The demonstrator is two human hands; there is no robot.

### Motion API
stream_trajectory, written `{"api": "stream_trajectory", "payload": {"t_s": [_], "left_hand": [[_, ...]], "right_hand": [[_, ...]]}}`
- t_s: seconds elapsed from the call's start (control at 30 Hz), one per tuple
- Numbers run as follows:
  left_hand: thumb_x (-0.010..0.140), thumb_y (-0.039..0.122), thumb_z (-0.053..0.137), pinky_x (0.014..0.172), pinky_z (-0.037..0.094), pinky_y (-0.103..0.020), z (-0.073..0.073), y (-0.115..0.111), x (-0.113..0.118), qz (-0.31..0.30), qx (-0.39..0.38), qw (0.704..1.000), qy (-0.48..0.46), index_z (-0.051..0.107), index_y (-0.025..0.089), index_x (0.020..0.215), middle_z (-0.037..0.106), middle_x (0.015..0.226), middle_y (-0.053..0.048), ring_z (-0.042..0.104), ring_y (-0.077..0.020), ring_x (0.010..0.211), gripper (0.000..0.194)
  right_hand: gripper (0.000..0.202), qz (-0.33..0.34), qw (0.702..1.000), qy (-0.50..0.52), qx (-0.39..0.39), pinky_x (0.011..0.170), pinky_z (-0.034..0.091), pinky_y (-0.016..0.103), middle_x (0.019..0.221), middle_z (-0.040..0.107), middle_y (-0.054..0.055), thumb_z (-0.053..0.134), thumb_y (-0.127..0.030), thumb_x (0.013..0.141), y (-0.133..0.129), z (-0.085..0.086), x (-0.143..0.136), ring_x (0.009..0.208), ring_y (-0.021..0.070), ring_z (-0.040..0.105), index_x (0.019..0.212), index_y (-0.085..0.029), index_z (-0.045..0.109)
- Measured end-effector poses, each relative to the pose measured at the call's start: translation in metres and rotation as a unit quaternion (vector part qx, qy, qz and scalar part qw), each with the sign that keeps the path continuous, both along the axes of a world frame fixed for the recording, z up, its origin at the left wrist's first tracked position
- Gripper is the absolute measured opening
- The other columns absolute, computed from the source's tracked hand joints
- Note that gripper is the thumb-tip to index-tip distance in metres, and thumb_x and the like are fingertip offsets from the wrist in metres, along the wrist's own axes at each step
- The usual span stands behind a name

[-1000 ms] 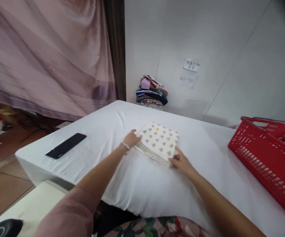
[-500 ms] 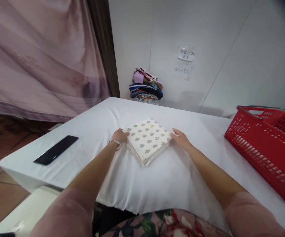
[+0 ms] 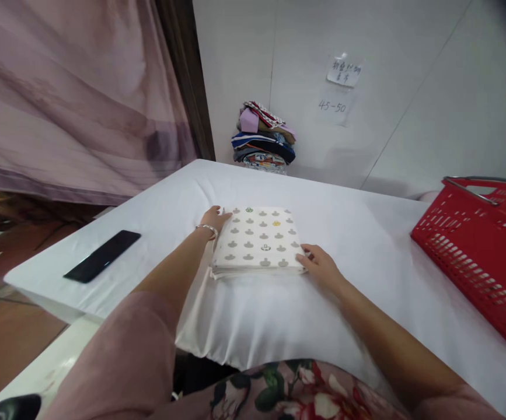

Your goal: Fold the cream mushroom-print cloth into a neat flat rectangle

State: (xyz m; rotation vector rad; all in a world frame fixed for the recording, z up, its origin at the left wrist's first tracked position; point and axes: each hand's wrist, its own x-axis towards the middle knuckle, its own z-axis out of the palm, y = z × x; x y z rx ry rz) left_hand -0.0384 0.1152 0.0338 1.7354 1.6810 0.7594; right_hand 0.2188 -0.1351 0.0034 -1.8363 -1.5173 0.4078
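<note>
A square of folded white cloth with a grey printed pattern lies flat on the white-covered table, its front edge roughly parallel to my body. At its upper left corner, my left hand, with a bracelet at the wrist, has its fingers on the cloth's edge. My right hand touches the lower right corner, thumb and fingers closed around it. Several layers show along the front edge of the cloth.
A black phone lies on the table at the left. A red basket stands at the right. Behind the table's far edge is a stack of folded fabrics against the wall, and a pink curtain hangs at the left.
The folded cloth has turned from a diamond position to a square one. My left hand has moved slightly up, and my right hand slightly down. The view has shifted a little.
</note>
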Motion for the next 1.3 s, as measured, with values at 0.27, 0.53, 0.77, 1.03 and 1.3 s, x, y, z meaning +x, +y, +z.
{"api": "stream_trajectory", "payload": {"t_s": [0.27, 0.53, 0.77, 1.03, 1.3], "left_hand": [[0.077, 0.036, 0.061, 0.087, 0.044, -0.029, 0.004, -0.110, -0.024, -0.161, 0.179, 0.970, -0.021, 0.065, 0.022, 0.093, 0.066, 0.100, -0.004, 0.058, -0.0184, 0.096, 0.022], [0.080, 0.035, 0.059, 0.094, 0.037, -0.037, -0.027, -0.158, -0.020, -0.264, 0.270, 0.925, 0.047, 0.068, 0.026, 0.096, 0.066, 0.100, -0.005, 0.056, -0.0213, 0.099, 0.020], [0.087, 0.026, 0.051, 0.089, 0.039, -0.037, -0.026, -0.165, -0.011, -0.245, 0.358, 0.897, 0.087, 0.066, 0.023, 0.094, 0.066, 0.097, -0.005, 0.055, -0.0200, 0.096, 0.017], [0.087, 0.021, 0.049, 0.094, 0.038, -0.041, -0.028, -0.174, 0.015, -0.305, 0.416, 0.843, 0.151, 0.065, 0.022, 0.087, 0.060, 0.115, -0.005, 0.049, -0.0223, 0.111, 0.016], [0.087, 0.026, 0.051, 0.094, 0.038, -0.041, -0.031, -0.170, 0.021, -0.323, 0.402, 0.839, 0.175, 0.065, 0.021, 0.093, 0.060, 0.116, -0.006, 0.049, -0.0227, 0.110, 0.015]], "right_hand": [[0.021, 0.179, 0.962, -0.138, 0.150, 0.089, 0.043, 0.042, 0.106, 0.063, 0.005, 0.048, -0.031, 0.089, 0.002, 0.018, -0.024, 0.102, 0.0223, 0.055, 0.101, -0.026, 0.064], [0.018, 0.236, 0.940, -0.209, 0.134, 0.080, 0.044, 0.038, 0.097, 0.065, 0.006, 0.050, -0.020, 0.087, 0.019, 0.020, -0.031, 0.091, 0.0213, 0.055, 0.096, -0.022, 0.066], [0.017, 0.158, 0.964, -0.126, 0.173, 0.078, 0.046, 0.035, 0.089, 0.065, 0.005, 0.050, -0.016, 0.086, 0.021, 0.005, -0.038, 0.086, 0.0194, 0.056, 0.091, -0.022, 0.066], [0.015, 0.154, 0.959, -0.123, 0.205, 0.075, 0.046, 0.036, 0.086, 0.064, 0.005, 0.049, -0.022, 0.089, 0.023, -0.004, -0.037, 0.083, 0.0205, 0.056, 0.091, -0.022, 0.064], [0.015, 0.150, 0.955, -0.121, 0.224, 0.076, 0.047, 0.037, 0.089, 0.066, 0.006, 0.048, -0.023, 0.089, 0.022, -0.006, -0.037, 0.085, 0.0205, 0.058, 0.094, -0.022, 0.062]]}}
